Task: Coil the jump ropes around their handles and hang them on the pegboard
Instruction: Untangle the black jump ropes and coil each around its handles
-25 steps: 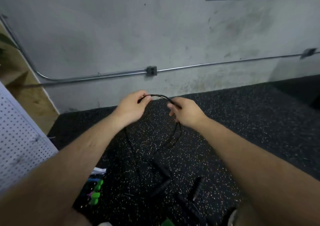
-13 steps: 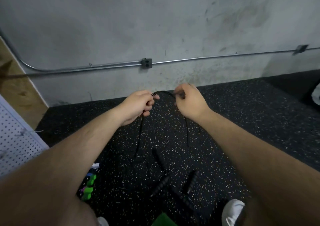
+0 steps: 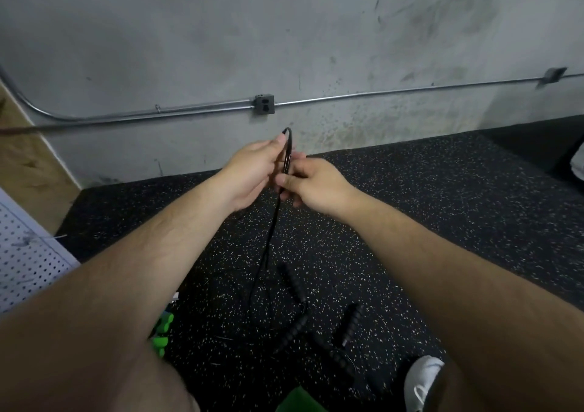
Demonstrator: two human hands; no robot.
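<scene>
Rope: thin black cord (image 3: 268,243), doubled at a tight bend above the hands; its two strands hang side by side to the floor (image 3: 410,209).
Left hand (image 3: 252,171): thumb and fingers pinched on the doubled cord just under the bend.
Right hand (image 3: 311,184): thumb and fingers clamped on the same strands, directly below and touching the left hand.
Handles (image 3: 292,332): four black ribbed grips lying on the floor near a shoe (image 3: 423,380); which pair belongs to the held cord cannot be told.
Handling: judged light, limp and smooth, so likely to slip and spring out of a loose coil; it needs steady tension.
Where to hold: probably at a ribbed handle, which offers firm purchase, with the other hand guiding the cord round it.
Pegboard (image 3: 28,260): white, at the left edge, well apart from the hands.
</scene>
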